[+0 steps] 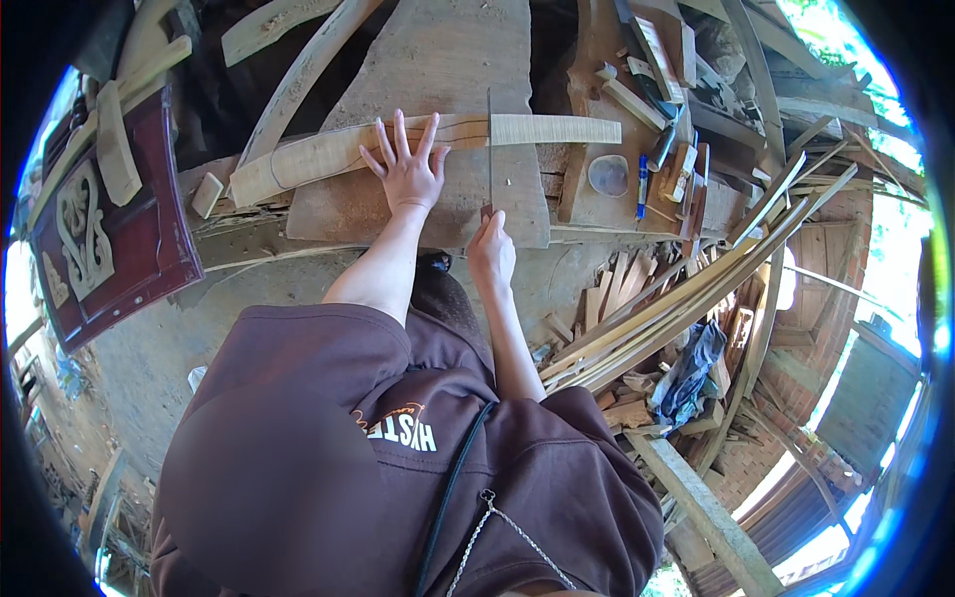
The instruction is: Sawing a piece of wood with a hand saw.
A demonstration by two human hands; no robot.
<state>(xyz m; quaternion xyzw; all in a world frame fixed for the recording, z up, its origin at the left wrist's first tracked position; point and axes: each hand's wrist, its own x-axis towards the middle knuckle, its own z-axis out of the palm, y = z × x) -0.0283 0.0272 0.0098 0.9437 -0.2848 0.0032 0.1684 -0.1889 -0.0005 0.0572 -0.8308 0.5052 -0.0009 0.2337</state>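
A long, curved piece of pale wood (318,154) with dark drawn lines lies crosswise on a wide wooden board (458,60). My left hand (410,177) presses on its middle, fingers spread apart. My right hand (491,249) is closed around the handle of a saw, whose grip is mostly hidden by the fingers. The thin saw blade (489,149) points away from me and crosses the wood to the right of my left hand. From this angle, how deep the blade sits in the wood cannot be told.
To the right lie a blue marker (642,187), a round grey disc (608,176) and several tools and wood offcuts. Long wooden strips (696,274) lean at the right over scrap. A dark red carved panel (114,219) stands at the left; a small wood block (206,195) sits nearby.
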